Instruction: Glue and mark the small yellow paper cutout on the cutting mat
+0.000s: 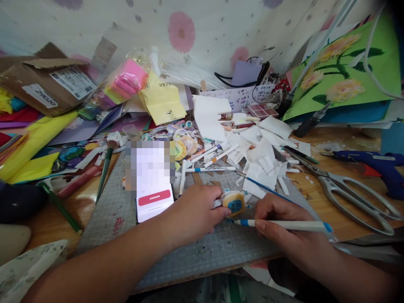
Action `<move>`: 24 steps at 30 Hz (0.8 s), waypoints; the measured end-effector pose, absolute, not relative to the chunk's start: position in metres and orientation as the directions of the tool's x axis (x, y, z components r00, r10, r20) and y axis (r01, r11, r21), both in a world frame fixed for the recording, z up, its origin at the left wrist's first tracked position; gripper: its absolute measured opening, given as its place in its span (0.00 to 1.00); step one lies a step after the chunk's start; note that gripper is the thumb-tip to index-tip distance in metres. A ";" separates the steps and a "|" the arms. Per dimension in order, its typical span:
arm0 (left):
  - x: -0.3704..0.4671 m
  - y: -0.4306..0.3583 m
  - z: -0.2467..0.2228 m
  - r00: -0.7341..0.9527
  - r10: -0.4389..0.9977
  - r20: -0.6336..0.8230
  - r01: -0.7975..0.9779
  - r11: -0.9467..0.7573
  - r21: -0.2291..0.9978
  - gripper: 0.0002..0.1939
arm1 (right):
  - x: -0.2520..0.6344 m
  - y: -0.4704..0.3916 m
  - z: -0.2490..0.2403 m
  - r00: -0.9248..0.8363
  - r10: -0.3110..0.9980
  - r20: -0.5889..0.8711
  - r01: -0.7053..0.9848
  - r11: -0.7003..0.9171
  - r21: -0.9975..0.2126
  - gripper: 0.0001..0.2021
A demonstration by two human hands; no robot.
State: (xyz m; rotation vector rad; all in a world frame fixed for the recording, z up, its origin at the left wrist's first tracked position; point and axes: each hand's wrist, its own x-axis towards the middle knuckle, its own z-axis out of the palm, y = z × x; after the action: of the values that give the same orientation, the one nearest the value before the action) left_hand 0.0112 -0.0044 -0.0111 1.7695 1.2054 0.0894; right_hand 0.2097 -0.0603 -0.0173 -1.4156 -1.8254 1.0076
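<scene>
Pinched in the fingers of my left hand (202, 208) is a small yellow and blue craft piece (234, 203), held just above the grey cutting mat (202, 261). My right hand (284, 221) grips a white marker pen (290, 225) with a blue band and a blue end. The marker's tip points left and sits close below the craft piece; whether it touches the piece or the mat I cannot tell. A lit phone (154, 202), partly blurred out, lies on the mat left of my left hand. Another marker (210, 169) lies beyond my hands.
White paper scraps (261, 155) and several markers heap behind the mat. Large scissors (344, 189) and a blue glue gun (372, 164) lie at the right. A cardboard box (47, 84) stands at the back left, near a green-handled brush (104, 170).
</scene>
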 end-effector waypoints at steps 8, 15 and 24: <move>0.011 -0.004 -0.011 0.511 0.752 -0.416 0.687 -0.067 0.724 0.12 | 0.209 -0.061 -0.016 -0.247 0.969 0.011 0.515 0.141 -0.845 0.08; 0.011 -0.004 -0.011 0.504 0.749 -0.431 0.691 -0.050 0.721 0.12 | 0.210 -0.060 -0.017 -0.251 0.968 0.025 0.509 0.154 -0.847 0.09; 0.012 -0.005 -0.011 0.495 0.748 -0.442 0.667 -0.001 0.745 0.10 | 0.223 -0.057 -0.003 -0.204 0.971 0.124 0.331 0.188 -0.925 0.06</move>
State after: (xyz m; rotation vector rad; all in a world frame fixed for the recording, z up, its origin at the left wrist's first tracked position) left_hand 0.0117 -0.0054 -0.0109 1.7095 1.2118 0.0983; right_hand 0.2233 -0.0574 -0.0032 -1.2474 -1.6782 1.0271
